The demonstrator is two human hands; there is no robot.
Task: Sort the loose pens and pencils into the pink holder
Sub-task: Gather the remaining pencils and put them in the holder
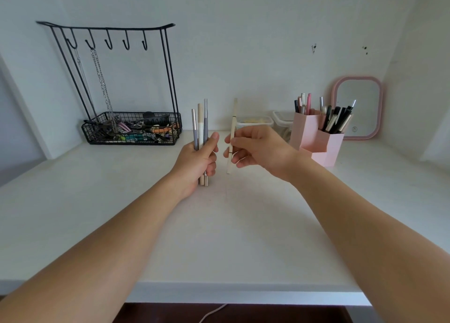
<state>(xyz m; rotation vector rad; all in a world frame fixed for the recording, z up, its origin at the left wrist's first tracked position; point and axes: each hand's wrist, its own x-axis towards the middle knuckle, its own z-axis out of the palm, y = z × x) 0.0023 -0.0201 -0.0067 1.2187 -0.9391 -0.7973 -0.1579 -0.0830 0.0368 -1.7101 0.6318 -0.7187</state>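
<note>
Head view: left hand (198, 160) grips three upright pens (201, 125) — right hand (258, 149) pinches a beige pencil (232, 132) near the pink holder (316, 137).

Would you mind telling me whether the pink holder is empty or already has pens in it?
Already partly filled: the pink holder has several pens standing upright in its compartments.

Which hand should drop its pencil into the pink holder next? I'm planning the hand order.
Right. The right hand pinches a single cream pencil and is nearer the pink holder, which stands to its right. The left hand grips a bundle of three pens farther away.
</note>
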